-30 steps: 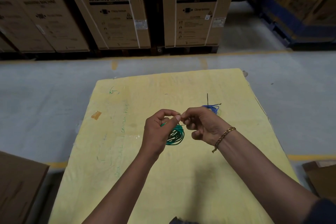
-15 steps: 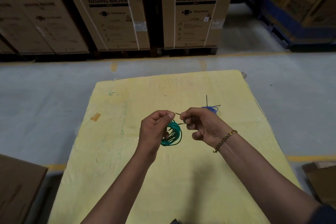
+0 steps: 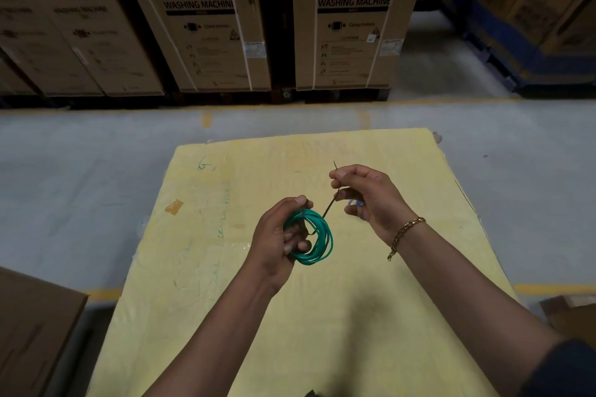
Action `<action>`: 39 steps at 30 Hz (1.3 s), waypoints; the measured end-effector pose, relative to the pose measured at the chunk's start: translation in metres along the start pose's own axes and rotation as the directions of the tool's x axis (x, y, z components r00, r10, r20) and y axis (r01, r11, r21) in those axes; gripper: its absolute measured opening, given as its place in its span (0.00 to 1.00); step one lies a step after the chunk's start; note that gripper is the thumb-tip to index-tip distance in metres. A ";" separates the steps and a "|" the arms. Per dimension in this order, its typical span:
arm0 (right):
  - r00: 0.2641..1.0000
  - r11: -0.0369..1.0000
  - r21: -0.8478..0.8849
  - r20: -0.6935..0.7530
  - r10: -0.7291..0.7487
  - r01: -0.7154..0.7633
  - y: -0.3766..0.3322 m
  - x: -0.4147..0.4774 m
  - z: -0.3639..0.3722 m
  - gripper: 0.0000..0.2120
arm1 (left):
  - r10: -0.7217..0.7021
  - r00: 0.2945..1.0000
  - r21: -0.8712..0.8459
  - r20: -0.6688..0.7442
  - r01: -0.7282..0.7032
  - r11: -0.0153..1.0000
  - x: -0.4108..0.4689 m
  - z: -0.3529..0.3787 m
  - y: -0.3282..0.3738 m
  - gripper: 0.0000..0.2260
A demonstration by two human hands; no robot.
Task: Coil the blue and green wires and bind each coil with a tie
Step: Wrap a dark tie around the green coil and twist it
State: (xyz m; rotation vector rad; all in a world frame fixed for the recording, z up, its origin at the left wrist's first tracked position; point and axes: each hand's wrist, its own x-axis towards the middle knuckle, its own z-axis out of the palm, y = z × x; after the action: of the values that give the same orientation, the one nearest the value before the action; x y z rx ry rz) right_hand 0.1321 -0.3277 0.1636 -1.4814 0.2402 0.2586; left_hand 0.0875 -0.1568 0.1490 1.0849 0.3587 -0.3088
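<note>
Green coil (image 3: pixel 314 237) in left hand (image 3: pixel 277 235)

Centre of frame, over the yellow table top (image 3: pixel 290 316): left hand (image 3: pixel 277 235) grips the green wire coil (image 3: pixel 317 237), fingers curled through its loops. Right hand (image 3: pixel 367 193), just up and right of it, pinches a thin dark tie (image 3: pixel 329 208) that runs taut down-left to the coil, its free end sticking up above the fingers; a gold bracelet (image 3: pixel 404 234) sits on that wrist, and a bit of blue wire (image 3: pixel 354 203) shows under the palm, mostly hidden. Upper frame: LG washing machine cartons (image 3: pixel 351 19) in a row on the grey floor (image 3: pixel 80 171); a brown box corner (image 3: pixel 35 332) at lower left.
</note>
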 end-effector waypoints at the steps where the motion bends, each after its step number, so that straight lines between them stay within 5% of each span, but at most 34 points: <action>1: 1.000 1.000 -0.005 0.009 -0.004 0.004 0.001 0.000 0.001 0.07 | 0.007 1.000 0.001 0.002 -0.007 1.000 0.000 0.000 0.000 0.07; 8: 0.990 0.983 -0.136 -0.045 -0.132 0.125 0.013 -0.004 0.004 0.20 | 0.068 0.998 0.038 -0.002 -0.068 0.997 0.003 -0.002 -0.001 0.08; 14: 0.957 0.922 -0.278 -0.026 -0.289 0.270 0.013 -0.017 0.008 0.06 | 0.138 0.990 0.077 -0.028 -0.135 0.988 0.005 0.003 -0.003 0.05; 18: 0.950 0.889 -0.335 0.091 -0.300 0.313 0.017 -0.029 0.013 0.03 | 0.202 0.974 0.144 -0.097 -0.187 0.972 0.007 0.007 -0.007 0.03; 22: 0.942 0.874 -0.364 0.029 -0.333 0.321 0.019 -0.031 0.018 0.03 | 0.239 0.965 0.190 -0.109 -0.216 0.958 0.007 0.013 -0.009 0.05; 32: 0.999 0.999 0.029 0.043 0.020 -0.022 0.014 -0.028 0.018 0.04 | 0.189 0.982 0.136 -0.029 -0.184 0.974 0.003 0.013 -0.007 0.10; 39: 0.997 0.990 0.125 0.061 0.051 -0.058 0.020 -0.028 0.014 0.04 | 0.167 0.986 0.142 -0.001 -0.165 0.976 0.004 0.012 -0.006 0.07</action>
State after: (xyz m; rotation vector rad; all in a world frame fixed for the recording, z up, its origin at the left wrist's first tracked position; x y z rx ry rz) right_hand 0.0996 -0.3125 0.1542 -1.3410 0.2467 0.3234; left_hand 0.0902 -0.1708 0.1476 1.2491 0.2577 -0.1802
